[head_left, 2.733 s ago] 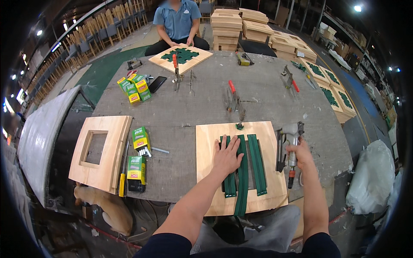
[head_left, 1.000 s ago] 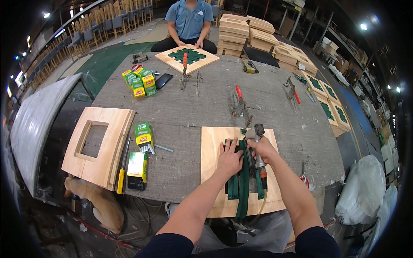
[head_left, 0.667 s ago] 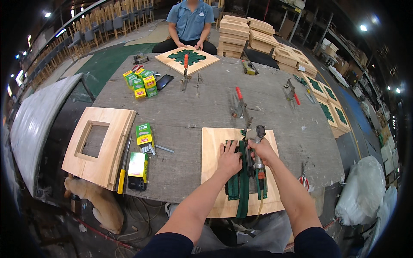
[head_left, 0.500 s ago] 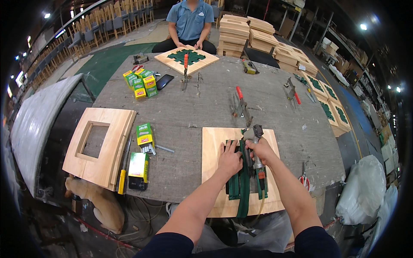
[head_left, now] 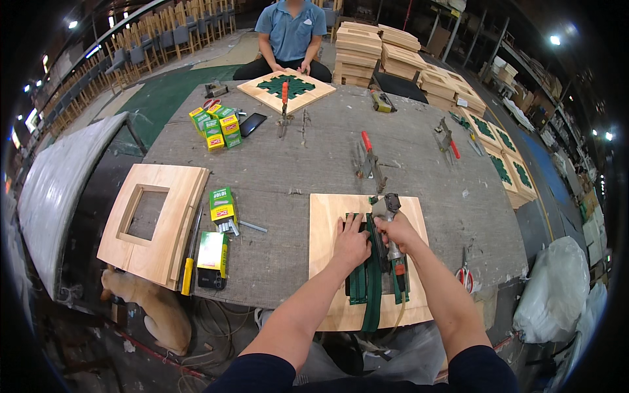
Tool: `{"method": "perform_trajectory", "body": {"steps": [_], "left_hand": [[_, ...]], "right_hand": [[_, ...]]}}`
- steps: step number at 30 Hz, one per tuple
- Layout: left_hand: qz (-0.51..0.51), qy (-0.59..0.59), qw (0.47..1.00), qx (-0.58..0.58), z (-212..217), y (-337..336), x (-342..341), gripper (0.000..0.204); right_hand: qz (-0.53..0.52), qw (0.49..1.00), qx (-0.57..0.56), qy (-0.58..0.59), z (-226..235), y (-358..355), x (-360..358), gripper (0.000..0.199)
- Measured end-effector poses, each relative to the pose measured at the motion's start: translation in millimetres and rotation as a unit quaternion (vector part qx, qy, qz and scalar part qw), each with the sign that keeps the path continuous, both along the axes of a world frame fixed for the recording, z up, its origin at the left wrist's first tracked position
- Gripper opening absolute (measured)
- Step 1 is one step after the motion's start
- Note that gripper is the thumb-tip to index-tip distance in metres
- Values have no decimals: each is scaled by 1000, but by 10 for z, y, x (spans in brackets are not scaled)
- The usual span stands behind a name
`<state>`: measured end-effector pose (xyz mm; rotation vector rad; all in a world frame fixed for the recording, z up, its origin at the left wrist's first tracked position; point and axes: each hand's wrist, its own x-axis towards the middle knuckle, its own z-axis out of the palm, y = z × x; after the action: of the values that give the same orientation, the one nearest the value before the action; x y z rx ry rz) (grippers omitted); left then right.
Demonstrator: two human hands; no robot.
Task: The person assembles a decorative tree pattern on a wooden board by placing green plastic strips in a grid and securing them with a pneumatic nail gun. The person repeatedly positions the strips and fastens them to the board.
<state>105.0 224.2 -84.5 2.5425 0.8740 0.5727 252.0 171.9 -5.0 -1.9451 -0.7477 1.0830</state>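
A square wooden frame (head_left: 324, 226) lies in front of me at the table's near edge. Dark green webbing straps (head_left: 371, 301) run lengthwise over its middle, and one hangs past the near edge. My left hand (head_left: 352, 246) rests on the straps with its fingers stretched out and holds nothing. Beside it, my right hand (head_left: 401, 234) is wrapped round an air staple gun (head_left: 386, 204) that stands over the straps. A hose with an orange-red fitting trails from the gun towards me. The gun's tip against the webbing is hidden.
Wooden frames (head_left: 171, 196) are stacked at left, near staple boxes (head_left: 221, 208) and a yellow-handled tool (head_left: 188, 275). Red-handled webbing pliers (head_left: 368, 154) lie beyond my work; scissors (head_left: 464, 272) are at right. Opposite, a person (head_left: 291, 33) holds a webbed frame (head_left: 285, 92). A dog (head_left: 154, 314) is below the left edge.
The staple gun and my right hand have shifted very slightly, staying over the straps. My left hand stays on the webbing. The whole view has moved a touch.
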Motion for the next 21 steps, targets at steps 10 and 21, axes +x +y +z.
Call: {"method": "perform_trajectory", "body": {"steps": [10, 21], "left_hand": [[2, -9, 1000, -1, 13, 27, -14, 29], [6, -13, 1000, 11, -14, 27, 6, 29]], "right_hand": [[-25, 999, 47, 9, 87, -47, 60, 19], [-48, 997, 48, 29, 65, -113, 185, 20]]}}
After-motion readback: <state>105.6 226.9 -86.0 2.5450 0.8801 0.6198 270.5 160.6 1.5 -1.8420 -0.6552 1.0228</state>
